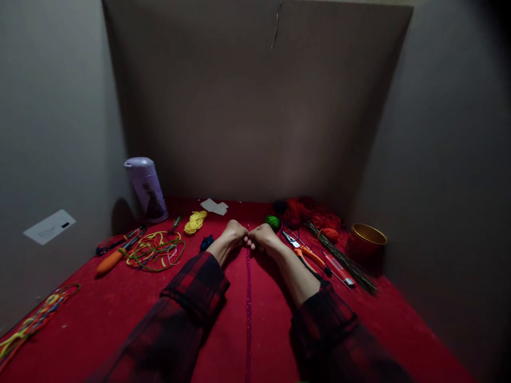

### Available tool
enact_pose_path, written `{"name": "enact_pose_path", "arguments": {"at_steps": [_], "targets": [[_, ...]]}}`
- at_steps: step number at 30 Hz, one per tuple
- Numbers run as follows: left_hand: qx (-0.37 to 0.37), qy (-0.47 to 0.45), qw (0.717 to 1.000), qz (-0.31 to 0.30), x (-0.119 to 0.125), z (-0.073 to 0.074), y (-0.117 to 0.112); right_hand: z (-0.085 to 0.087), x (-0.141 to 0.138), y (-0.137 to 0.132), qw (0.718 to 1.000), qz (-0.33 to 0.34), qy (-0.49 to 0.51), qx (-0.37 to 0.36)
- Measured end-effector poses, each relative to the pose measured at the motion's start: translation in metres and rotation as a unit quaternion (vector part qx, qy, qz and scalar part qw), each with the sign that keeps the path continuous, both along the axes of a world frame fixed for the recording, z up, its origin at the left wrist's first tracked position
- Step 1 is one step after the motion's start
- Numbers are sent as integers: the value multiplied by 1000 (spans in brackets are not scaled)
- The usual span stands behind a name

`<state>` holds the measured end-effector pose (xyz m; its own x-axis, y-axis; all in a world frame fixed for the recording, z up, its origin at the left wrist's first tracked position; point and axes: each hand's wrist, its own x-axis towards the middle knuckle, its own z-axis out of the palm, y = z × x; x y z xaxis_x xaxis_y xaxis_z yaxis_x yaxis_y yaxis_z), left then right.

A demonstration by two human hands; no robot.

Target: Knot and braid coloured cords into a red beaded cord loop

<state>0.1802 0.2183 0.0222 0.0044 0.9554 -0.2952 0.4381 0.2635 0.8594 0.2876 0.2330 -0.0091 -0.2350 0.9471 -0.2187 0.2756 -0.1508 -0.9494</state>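
My left hand [233, 235] and my right hand [262, 237] meet at the middle of the red cloth, fingers pinched together on the far end of a thin glittery pink ribbon [248, 303]. The ribbon runs straight from the fingertips back toward me between my forearms. Both sleeves are dark red plaid. A green yarn ball [273, 222] sits just beyond my right hand, and a small dark blue object [206, 243] lies beside my left wrist.
A lilac flask [147, 189], yellow cord [195, 222], tangled coloured cords [156, 250] and an orange-handled tool [109, 261] lie left. Orange pliers [305, 254], thin sticks [339, 255], orange yarn [325, 221] and a gold-rimmed cup [366, 239] lie right. A brown board stands behind.
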Motion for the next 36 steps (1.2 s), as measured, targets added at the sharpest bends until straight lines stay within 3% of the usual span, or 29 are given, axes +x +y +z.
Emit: {"name": "enact_pose_path", "arguments": {"at_steps": [9, 17, 25, 31, 36], "targets": [[-9, 22, 1000, 14, -10, -10, 11, 0, 4, -1, 1000, -23, -3, 7], [-4, 5, 1000, 15, -11, -14, 10, 0, 3, -2, 1000, 11, -2, 11], [16, -6, 1000, 18, -10, -6, 5, -1, 1, -3, 999, -32, -17, 32], [65, -22, 997, 32, -7, -8, 2, -7, -3, -1, 994, -89, -18, 64], [69, -43, 997, 10, -7, -9, 4, -13, -1, 0, 992, -97, -3, 84]]}}
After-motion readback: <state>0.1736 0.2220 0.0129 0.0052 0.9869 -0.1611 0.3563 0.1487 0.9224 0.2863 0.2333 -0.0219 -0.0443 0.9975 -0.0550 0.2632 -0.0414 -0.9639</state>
